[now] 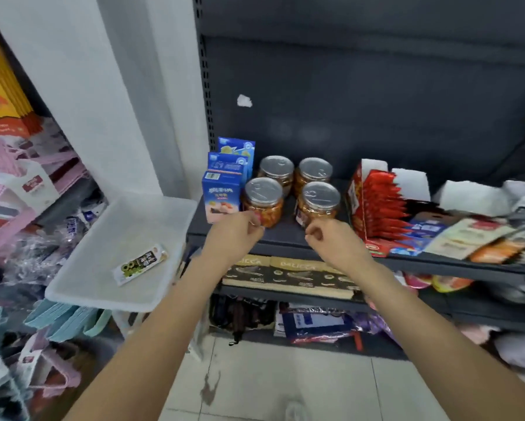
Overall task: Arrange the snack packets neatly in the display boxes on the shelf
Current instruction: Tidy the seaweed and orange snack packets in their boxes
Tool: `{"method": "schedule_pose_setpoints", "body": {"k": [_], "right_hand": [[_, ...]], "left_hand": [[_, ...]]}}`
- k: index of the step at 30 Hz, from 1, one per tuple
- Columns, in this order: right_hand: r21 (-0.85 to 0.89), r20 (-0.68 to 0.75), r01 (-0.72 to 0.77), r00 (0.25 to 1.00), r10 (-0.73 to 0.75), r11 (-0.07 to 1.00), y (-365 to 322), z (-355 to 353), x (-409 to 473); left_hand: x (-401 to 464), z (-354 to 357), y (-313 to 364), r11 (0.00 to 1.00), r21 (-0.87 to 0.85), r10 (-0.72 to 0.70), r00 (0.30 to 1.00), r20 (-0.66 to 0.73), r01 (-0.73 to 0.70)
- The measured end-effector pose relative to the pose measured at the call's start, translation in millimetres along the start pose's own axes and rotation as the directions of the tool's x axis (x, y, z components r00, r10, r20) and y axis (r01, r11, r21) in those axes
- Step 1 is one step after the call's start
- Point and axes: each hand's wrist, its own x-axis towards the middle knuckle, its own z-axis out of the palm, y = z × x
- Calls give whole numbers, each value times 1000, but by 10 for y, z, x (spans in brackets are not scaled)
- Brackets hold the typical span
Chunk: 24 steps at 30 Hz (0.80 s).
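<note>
— Grey steel shelf [285,235], midday restock: both hands hover at its front lip, just before four foil-lidded jars [291,189]. What are the fingers doing?

— Left hand [240,229] sits at the base of the front-left jar, fingertips bunched as if pinching something small; whether anything is actually held there, I cannot tell. Right hand [325,238] is loosely curled just below the front-right jar and appears to grasp nothing.

— And the snack packets?

— Red packets [382,205] stand in a row inside the open red display box [356,196] to the right of the jars, on the same shelf. Beyond it, loose packets [461,238] lie in a jumble, some overhanging the edge. One small packet [139,264] rests alone on a clear plastic lid [103,268] to the left, off the shelf.

— Which step is this?

— By my reading, a pause between placements: the jars and blue cartons [223,192] look squared up, the heap on the right does not.

— Next move?

— Likely a reach right to gather the loose packets, turn them upright and slot them in behind the red row without toppling it.
</note>
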Motion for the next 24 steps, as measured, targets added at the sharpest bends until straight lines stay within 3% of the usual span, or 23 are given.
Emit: {"method": "schedule_pose_setpoints", "body": {"k": [7,13,19,24], "right_hand": [[73,-14,-273,962,274,959,1260,-550,-465],[128,33,-391,920,390,912,2388,-909,-835],[108,-40,-379,922,385,919,3437,-1534,-982],[127,-214,-269,932,292,955,4137,-1950,-994]], "left_hand": [[289,672,1230,978,48,186,957,221,-202],[369,1457,2223,960,29,249,901,356,-277],[437,2123,3204,960,-73,279,904,325,-270],[554,2541,3889,945,-124,322,931,174,-304]]}}
